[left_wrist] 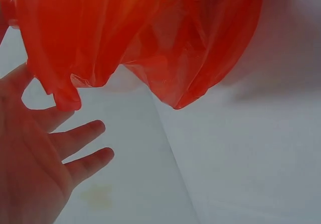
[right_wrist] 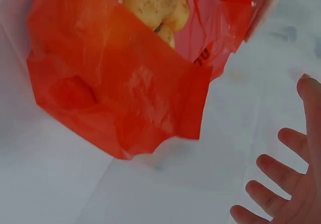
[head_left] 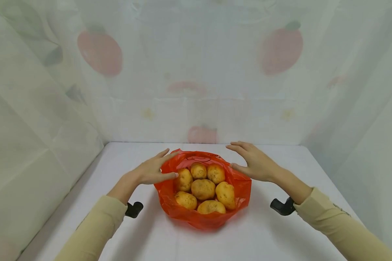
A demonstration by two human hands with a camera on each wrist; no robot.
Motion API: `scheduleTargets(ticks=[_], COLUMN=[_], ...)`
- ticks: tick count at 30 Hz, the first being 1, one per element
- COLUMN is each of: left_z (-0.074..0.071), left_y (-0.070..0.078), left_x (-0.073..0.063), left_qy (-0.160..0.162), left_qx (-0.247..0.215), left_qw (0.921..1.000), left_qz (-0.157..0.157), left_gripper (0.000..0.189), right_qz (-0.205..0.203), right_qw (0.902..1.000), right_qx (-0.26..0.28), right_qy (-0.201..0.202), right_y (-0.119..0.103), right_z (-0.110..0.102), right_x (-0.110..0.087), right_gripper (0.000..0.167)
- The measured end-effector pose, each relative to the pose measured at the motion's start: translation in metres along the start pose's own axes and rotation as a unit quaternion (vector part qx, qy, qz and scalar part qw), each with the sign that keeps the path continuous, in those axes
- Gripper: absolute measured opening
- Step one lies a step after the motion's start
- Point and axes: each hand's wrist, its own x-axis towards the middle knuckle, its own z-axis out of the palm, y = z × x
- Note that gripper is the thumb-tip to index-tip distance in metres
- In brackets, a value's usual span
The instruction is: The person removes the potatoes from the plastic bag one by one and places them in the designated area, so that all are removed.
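Observation:
A red plastic bag (head_left: 196,219) stands wide open in the middle of the white table, with several yellow-brown potatoes (head_left: 203,189) showing inside. My left hand (head_left: 152,171) hovers at the bag's left rim with fingers spread and the thumb over the potatoes. In the left wrist view a fold of the bag (left_wrist: 100,38) covers part of that hand (left_wrist: 30,143); whether they touch I cannot tell. Over at the right rim, my right hand (head_left: 256,163) has its fingers extended. The right wrist view shows this hand (right_wrist: 296,184) apart from the bag (right_wrist: 120,83), holding nothing.
Around the bag lies the white tabletop (head_left: 130,156). Pale curtains (head_left: 196,72) with printed red fruit rise behind the table and along both sides. A black wrist-worn piece (head_left: 134,209) sticks out beside the left sleeve, and another black piece (head_left: 282,207) beside the right.

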Motion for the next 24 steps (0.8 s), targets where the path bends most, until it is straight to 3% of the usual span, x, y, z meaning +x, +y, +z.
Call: scheduleTargets(ticks=[13,24], left_z=[0.014,0.021], left_y=[-0.005,-0.006], left_x=[-0.005,-0.010], left_qy=[-0.008,-0.001], left_qx=[-0.027,-0.026], left_qw=[0.9995,0.9996], left_qz=[0.013,-0.014], left_gripper=[0.078,0.076], right_qz=[-0.032,-0.050], right_qw=[0.9988,0.9957], right_qx=[0.036,0.076], right_qy=[-0.006,-0.016], right_y=[-0.019,-0.037], right_z=[0.009,0.022], right_x=[-0.002,-0.005], right_gripper=[0.058,0.055])
